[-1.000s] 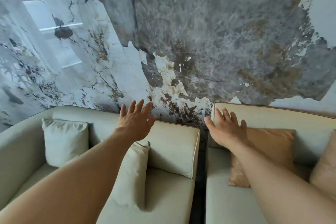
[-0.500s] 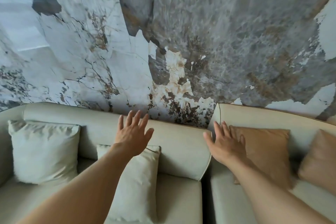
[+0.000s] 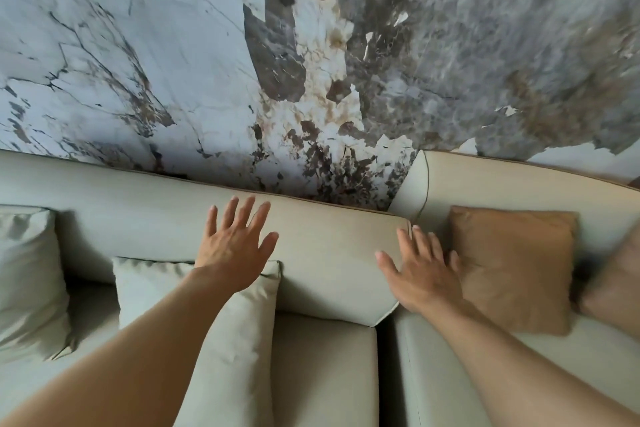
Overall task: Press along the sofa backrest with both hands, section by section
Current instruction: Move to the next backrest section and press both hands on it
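A pale beige sofa backrest (image 3: 329,253) runs across the middle of the head view, below a marble wall. My left hand (image 3: 235,246) is spread open, palm toward the backrest, just above a light cushion. My right hand (image 3: 420,270) is also open with fingers apart, at the right end of this backrest section, beside the seam where a second sofa's backrest (image 3: 519,180) begins. Whether the palms touch the fabric I cannot tell. Neither hand holds anything.
A light cushion (image 3: 221,340) leans under my left forearm and another (image 3: 27,277) at far left. Two tan cushions (image 3: 512,267) (image 3: 620,288) rest on the right sofa. A dark gap (image 3: 384,374) separates the two seats. The marble wall (image 3: 311,62) stands close behind.
The view has moved closer and lower toward the sofa. Both hands have dropped from the backrest's top edge down onto its front face, still spread open.
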Demonstrator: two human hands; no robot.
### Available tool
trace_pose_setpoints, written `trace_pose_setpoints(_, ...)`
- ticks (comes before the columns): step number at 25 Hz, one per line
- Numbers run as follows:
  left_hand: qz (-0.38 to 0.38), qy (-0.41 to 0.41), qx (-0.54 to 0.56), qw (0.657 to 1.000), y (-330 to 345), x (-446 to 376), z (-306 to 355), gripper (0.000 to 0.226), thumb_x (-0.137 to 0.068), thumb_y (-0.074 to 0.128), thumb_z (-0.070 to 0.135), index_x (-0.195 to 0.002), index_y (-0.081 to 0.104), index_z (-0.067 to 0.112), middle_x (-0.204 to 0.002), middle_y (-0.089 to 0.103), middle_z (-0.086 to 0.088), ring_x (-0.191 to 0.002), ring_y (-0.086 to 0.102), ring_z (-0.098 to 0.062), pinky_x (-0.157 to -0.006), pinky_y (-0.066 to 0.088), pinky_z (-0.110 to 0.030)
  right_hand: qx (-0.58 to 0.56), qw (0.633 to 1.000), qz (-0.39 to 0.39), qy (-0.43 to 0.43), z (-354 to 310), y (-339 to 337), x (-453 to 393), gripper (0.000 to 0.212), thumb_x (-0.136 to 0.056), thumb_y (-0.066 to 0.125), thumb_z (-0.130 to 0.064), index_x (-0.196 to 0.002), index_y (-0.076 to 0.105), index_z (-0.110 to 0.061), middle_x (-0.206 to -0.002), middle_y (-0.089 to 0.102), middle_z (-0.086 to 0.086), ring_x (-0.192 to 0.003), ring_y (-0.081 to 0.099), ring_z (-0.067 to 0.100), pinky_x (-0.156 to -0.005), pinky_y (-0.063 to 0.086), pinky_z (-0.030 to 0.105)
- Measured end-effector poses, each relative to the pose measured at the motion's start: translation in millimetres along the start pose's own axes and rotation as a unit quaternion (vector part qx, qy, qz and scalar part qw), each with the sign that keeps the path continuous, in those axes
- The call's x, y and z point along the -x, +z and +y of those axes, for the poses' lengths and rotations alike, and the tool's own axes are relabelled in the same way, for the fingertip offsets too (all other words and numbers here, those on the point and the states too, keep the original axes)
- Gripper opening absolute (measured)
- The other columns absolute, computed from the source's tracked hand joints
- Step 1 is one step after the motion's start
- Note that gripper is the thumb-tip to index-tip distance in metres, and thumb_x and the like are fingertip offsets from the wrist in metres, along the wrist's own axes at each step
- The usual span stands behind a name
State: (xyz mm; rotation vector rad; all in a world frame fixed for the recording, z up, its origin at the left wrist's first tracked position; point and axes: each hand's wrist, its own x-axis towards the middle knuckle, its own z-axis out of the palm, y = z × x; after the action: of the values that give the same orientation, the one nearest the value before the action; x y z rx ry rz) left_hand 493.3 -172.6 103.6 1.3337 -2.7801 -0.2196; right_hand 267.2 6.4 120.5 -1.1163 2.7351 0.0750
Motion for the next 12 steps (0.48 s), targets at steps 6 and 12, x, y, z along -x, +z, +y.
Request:
trace_pose_setpoints(6, 0.002, -0.001, -0.018, 1.000, 29, 19, -17, 0.065, -0.094, 0.010, 0.057, -0.152, -0.006, 0.033, -0.163, -0.008, 0.003, -0.149, -0.013, -0.022, -0.119, -0.009, -0.047, -0.031, 0.998, -0.012, -0.054, -31, 35, 10, 0.074, -0.089, 0.011, -0.069, -0.153, -0.001, -0.033, -0.163, -0.006, -0.005, -0.148, -0.009, 0.018, -0.116, -0.005, 0.051)
trace_pose_setpoints(12, 0.043, -0.008, -0.035, 0.998, 75, -31, -32, 0.068, -0.090, -0.003, 0.060, -0.153, 0.000, 0.033, -0.164, -0.003, 0.003, -0.149, -0.010, -0.021, -0.118, -0.013, -0.045, -0.060, 0.996, 0.037, -0.052, -47, 85, -44, 0.072, -0.090, 0.011, -0.067, -0.153, 0.001, -0.033, -0.163, -0.008, -0.006, -0.148, -0.011, 0.017, -0.115, -0.006, 0.053)
